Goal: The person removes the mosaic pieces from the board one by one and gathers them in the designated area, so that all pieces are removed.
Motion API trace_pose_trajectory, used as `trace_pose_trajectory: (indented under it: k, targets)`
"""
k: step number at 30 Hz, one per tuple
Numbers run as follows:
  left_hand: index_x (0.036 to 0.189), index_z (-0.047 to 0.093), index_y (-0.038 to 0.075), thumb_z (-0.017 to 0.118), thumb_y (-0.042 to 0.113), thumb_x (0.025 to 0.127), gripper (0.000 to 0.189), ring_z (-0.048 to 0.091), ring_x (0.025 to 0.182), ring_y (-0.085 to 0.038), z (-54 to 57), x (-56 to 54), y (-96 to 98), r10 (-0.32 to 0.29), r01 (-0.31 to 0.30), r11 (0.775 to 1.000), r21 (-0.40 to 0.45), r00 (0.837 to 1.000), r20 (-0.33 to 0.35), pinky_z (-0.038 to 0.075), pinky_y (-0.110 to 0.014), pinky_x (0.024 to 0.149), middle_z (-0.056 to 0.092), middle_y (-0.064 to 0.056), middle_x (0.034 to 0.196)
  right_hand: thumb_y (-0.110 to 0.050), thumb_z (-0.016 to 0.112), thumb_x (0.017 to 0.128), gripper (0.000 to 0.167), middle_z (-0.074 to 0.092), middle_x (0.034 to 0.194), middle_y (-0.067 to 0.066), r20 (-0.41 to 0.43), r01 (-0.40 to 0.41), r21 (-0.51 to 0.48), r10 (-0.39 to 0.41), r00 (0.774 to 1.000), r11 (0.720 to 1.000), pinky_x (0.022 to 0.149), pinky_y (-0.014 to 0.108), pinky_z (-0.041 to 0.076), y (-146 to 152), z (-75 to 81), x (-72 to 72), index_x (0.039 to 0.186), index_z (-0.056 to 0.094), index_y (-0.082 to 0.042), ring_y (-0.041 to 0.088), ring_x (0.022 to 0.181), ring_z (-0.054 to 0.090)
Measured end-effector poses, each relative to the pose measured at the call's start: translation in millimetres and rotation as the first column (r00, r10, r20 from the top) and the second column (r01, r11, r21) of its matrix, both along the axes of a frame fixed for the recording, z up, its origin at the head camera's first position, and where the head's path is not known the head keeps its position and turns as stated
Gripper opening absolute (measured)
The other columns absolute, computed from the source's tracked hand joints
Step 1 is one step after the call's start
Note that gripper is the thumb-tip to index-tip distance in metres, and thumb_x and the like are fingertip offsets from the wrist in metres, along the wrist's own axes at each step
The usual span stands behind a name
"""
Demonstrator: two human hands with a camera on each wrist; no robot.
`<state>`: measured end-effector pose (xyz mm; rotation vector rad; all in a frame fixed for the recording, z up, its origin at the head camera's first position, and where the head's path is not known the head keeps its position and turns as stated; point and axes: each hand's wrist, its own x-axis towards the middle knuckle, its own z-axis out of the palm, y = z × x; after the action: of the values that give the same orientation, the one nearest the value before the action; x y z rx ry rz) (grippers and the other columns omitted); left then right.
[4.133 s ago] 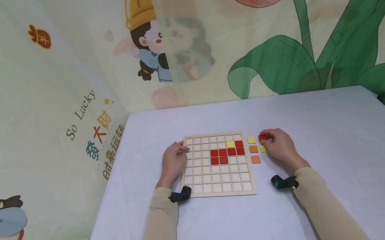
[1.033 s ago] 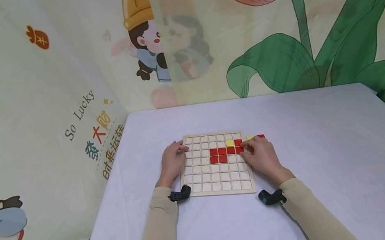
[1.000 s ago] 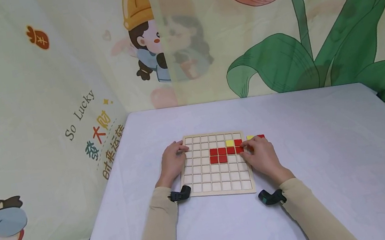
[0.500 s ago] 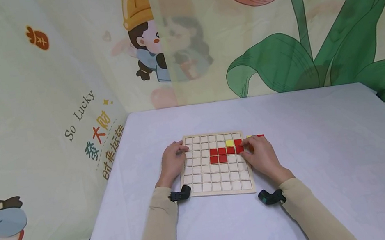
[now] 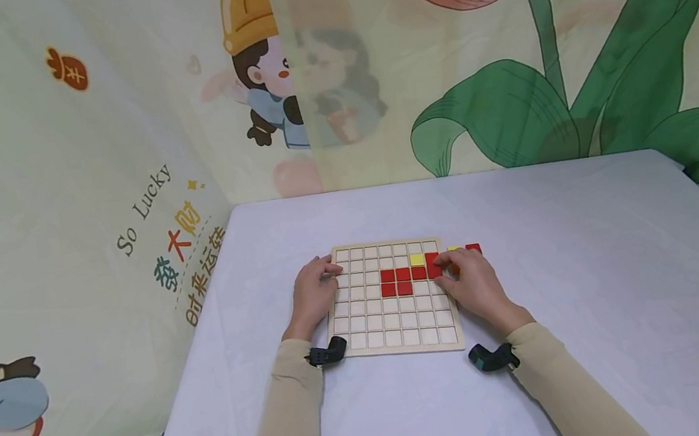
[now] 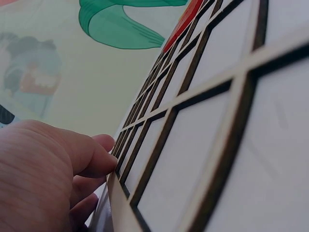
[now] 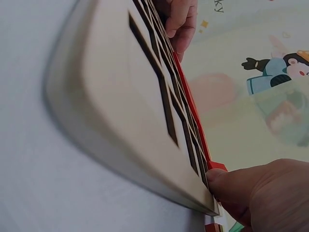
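A square wooden grid board [image 5: 393, 345] lies on the table. Several red tiles [image 5: 404, 288] and one yellow tile [image 5: 417, 260] sit in its cells. My left hand [image 5: 313, 295] holds the board's left edge; thumb and fingertips meet at the rim in the left wrist view. At the right edge, my right hand [image 5: 478, 285] has thumb and finger on a red tile [image 7: 217, 166] in the outermost column. In the right wrist view that tile stands slightly raised by the thumb. The hand hides most loose tiles beside the board.
Beyond the right hand, a loose red tile [image 5: 473, 248] and the rim of a yellow tile [image 5: 453, 248] show on the white table [image 5: 601, 271]. A printed curtain [image 5: 368, 162] hangs behind the table's back edge.
My right hand moved left from the loose red tile to the board's right edge. Over the last half second, the red tile at its fingertips shifted slightly. The left hand stayed in place.
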<state>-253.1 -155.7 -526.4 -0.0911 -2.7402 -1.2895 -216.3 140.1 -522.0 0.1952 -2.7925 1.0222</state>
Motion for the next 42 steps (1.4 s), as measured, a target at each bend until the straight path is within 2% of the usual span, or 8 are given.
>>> trace_pose_trajectory:
  k: [7,12,21,27,33,42]
  targets:
    - [0.103,0.072,0.010,0.055,0.003,0.089,0.022,0.034,0.142,-0.027,-0.5,0.0,-0.5,-0.002,0.002,1.000,-0.003,1.000,-0.004,0.024,-0.042,0.120,0.054,-0.008,0.141,-0.015,0.075,0.086,0.033,0.062,0.103,0.008,0.007,0.008,0.001,-0.008,1.000,1.000,0.076,0.034,0.050,-1.0,1.1,1.1,0.116,0.066,-0.008,0.022,0.091,0.052]
    - [0.102,0.072,0.010,0.056,0.002,0.089,0.022,0.035,0.142,-0.027,0.0,0.0,0.0,-0.002,0.002,1.000,0.001,1.000,-0.011,0.024,-0.042,0.119,0.055,-0.008,0.141,-0.014,0.074,0.087,0.033,0.063,0.108,0.010,-0.006,0.024,-0.007,-0.024,1.000,1.000,0.082,0.039,0.053,4.7,3.1,0.9,0.118,0.065,-0.007,0.025,0.097,0.053]
    - [0.103,0.072,0.009,0.055,0.000,0.088,0.024,0.035,0.142,-0.028,1.4,0.7,0.9,-0.006,0.006,1.000,-0.005,1.000,-0.011,0.023,-0.044,0.120,0.054,-0.009,0.142,-0.014,0.068,0.092,0.027,0.064,0.111,0.013,0.001,0.074,-0.052,-0.074,0.997,0.996,0.094,0.050,0.046,25.0,9.4,-4.2,0.117,0.063,-0.003,0.031,0.107,0.051]
    - [0.104,0.071,0.010,0.056,0.000,0.089,0.024,0.034,0.142,-0.028,1.4,0.8,0.2,-0.013,0.013,1.000,-0.006,1.000,-0.006,0.022,-0.044,0.120,0.053,-0.009,0.142,-0.015,0.067,0.093,0.029,0.061,0.110,0.013,0.015,0.112,-0.070,-0.111,0.994,0.991,0.095,0.050,0.045,37.4,10.5,-6.7,0.119,0.061,-0.003,0.032,0.108,0.049]
    - [0.104,0.071,0.011,0.055,0.000,0.090,0.023,0.034,0.143,-0.027,1.0,-0.1,-0.2,-0.016,0.016,1.000,-0.005,1.000,-0.004,0.023,-0.043,0.120,0.053,-0.008,0.143,-0.011,0.065,0.093,0.031,0.059,0.115,0.015,0.036,0.166,-0.056,-0.165,0.986,0.984,0.103,0.055,0.043,53.3,9.4,-10.0,0.122,0.058,-0.002,0.036,0.114,0.047]
    - [0.103,0.071,0.010,0.054,-0.001,0.089,0.024,0.034,0.142,-0.029,2.2,1.3,0.3,-0.021,0.021,1.000,0.006,1.000,-0.010,0.024,-0.043,0.120,0.053,-0.010,0.142,-0.009,0.062,0.095,0.032,0.059,0.117,0.020,0.039,0.194,-0.030,-0.193,0.980,0.981,0.099,0.055,0.046,74.3,2.9,-13.4,0.125,0.057,0.000,0.037,0.109,0.050]
